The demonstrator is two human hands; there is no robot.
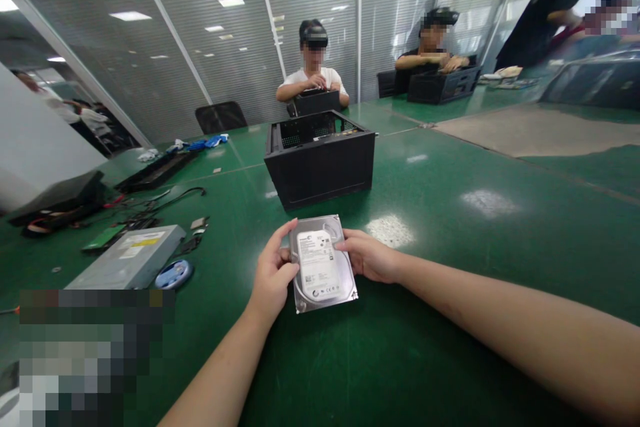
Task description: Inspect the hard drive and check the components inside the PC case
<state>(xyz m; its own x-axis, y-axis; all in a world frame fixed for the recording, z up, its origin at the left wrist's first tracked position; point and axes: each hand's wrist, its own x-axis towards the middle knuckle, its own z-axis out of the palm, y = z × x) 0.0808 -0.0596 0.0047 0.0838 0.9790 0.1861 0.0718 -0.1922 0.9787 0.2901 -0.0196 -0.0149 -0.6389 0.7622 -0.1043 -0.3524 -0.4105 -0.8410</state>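
A silver hard drive [323, 267] with a white label is held just above the green table [450, 247]. My left hand [273, 273] grips its left edge, thumb up along the side. My right hand [367, 255] pinches its right edge, fingers curled on the casing. Just beyond the drive stands an open black computer case [320, 157], top uncovered.
To the left lie a grey optical drive [130, 257], a blue round part [173, 273], cables and small parts [150, 203] and a black panel [155, 170]. Two people sit across the table at other black cases [443, 83]. A brown mat [525, 130] lies at right.
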